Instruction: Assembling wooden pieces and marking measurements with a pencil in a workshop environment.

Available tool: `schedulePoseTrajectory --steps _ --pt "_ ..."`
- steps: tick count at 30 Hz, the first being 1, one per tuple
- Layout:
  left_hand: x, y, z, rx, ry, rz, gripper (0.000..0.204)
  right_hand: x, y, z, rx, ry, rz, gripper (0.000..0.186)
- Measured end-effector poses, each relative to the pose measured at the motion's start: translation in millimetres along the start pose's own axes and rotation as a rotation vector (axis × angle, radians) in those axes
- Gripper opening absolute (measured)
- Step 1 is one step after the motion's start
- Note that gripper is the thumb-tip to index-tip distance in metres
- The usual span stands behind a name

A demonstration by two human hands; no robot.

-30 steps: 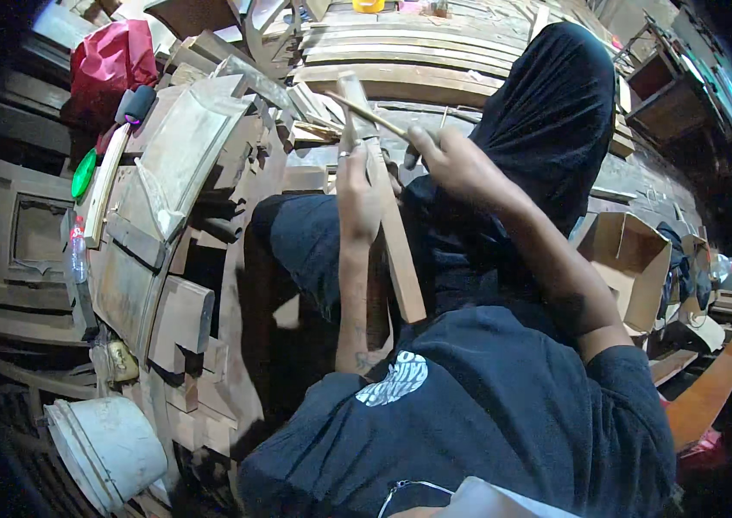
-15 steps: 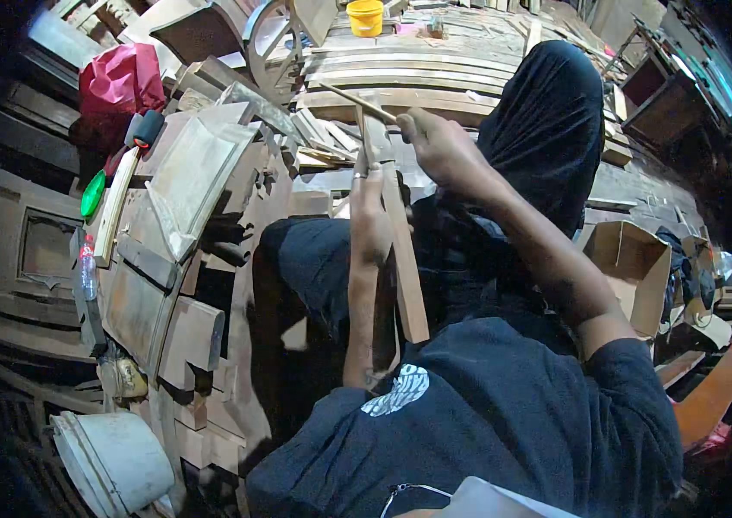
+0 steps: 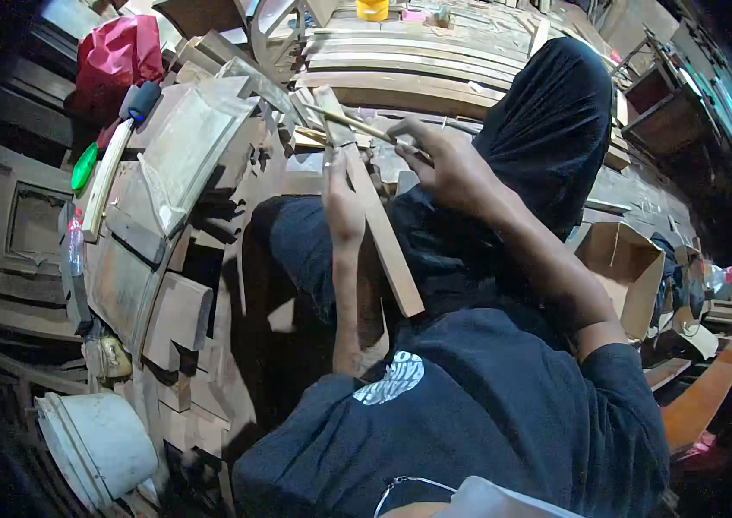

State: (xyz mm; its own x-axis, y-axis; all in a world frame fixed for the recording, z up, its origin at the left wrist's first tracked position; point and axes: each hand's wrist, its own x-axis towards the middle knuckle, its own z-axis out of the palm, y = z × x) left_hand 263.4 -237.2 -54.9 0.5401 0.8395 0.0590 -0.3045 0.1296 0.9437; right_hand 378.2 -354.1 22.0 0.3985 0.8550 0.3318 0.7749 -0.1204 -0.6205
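1. Wooden bar [image 3: 374, 207]: a long, squared piece in the middle of the scene, over the seated person's lap. It slants from far left to near right, its near end close to the shirt [image 3: 504, 406].

2. Left hand [image 3: 345, 211]: wrapped about the bar's left side toward its far end. Some fingers are hidden, but it is gripping the bar, probably to steady it.

3. Right hand [image 3: 451, 164]: closed on the right end of a thin stick [image 3: 353, 123], thumb against fingers. The stick lies across the bar's paler far end; whether they touch, I cannot tell. Holding it by one end seems to leave the other free to reach over the wood.

4. Legs: the right knee [image 3: 556, 104] is raised and closes off the space beyond the right hand. The folded left leg [image 3: 293, 246] sits under the left forearm.

5. Left side: a pale wooden panel [image 3: 189, 164] lies on stacked wood, with a clear bottle [image 3: 76, 246], a green oval object [image 3: 84, 167] and a red bag [image 3: 120, 65] beyond. Nearer stands a white bucket [image 3: 111, 445].

6. Far side: loose wood strips [image 3: 310, 136] crowd near the bar's tip; long boards [image 3: 409, 79] lie behind.

7. Right side: an open cardboard box [image 3: 634, 285].
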Motion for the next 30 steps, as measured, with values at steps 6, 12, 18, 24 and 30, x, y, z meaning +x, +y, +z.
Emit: schedulePoseTrajectory --steps 6,12,18,24,30 --pt "-16 30 2 -0.165 -0.11 -0.321 0.041 8 5 -2 0.01 0.076 -0.079 0.018" --pt "-12 7 10 -0.225 -0.062 -0.209 0.036 13 12 -3 -0.027 0.085 -0.05 0.021" --pt "-23 26 22 -0.317 -0.105 -0.413 0.028 18 10 -8 -0.121 0.185 -0.149 0.02" --pt "-10 5 9 -0.338 -0.188 -0.383 0.037 -2 4 -7 -0.198 0.045 -0.09 0.017" --pt "-24 8 27 -0.324 -0.133 -0.371 0.032 15 13 -11 -0.202 0.133 -0.02 0.017"
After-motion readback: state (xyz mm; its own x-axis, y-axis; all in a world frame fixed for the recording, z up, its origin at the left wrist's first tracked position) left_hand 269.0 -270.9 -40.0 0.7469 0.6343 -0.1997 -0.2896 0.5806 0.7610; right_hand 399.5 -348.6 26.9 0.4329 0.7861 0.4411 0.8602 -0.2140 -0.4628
